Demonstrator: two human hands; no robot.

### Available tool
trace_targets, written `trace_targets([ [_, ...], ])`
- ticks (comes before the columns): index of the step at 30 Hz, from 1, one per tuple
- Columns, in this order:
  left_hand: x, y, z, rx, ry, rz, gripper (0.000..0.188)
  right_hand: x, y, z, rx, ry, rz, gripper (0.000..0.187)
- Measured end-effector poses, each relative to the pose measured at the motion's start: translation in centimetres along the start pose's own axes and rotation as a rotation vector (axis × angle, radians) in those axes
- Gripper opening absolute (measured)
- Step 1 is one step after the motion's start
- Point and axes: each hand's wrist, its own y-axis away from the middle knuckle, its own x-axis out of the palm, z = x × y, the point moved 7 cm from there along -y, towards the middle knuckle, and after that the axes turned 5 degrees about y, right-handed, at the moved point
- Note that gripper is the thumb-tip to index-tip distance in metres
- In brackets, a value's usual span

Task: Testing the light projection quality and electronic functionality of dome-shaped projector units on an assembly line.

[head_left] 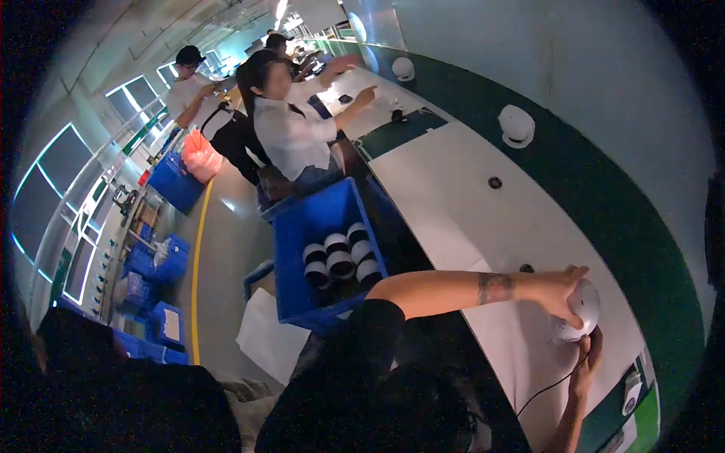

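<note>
At the right of the white worktop, a glossy white dome-shaped housing [586, 302] is between my two hands. My left hand [559, 293] reaches across from the left and grips its upper side, thumb and fingers curled round it. From below, my right hand [590, 361] closes on the lower edge, its fingertips partly hidden behind the housing. A thin black cable [545, 390] runs from beside my right hand down to the left over the worktop. Just beyond my left wrist lies a small black round part [526, 268].
A blue bin [294, 298] with several white-and-black cylinders [340, 263] stands left of the worktop [453, 204]. Farther along are a black ring [495, 183] and white domed units [516, 126]. A co-worker [291, 132] reaches over the bench; another person [198, 94] stands behind.
</note>
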Motion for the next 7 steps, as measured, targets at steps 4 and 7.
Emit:
trace_targets([
  [4,1.1,0.4,2.0,0.076,0.111,-0.089,0.129,0.7,0.0,-1.2,0.065,-0.154,0.010,0.057],
  [7,2.2,1.4,2.5,0.011,0.216,-0.195,0.130,0.5,-0.4,-1.9,0.067,-0.211,-0.015,0.063],
])
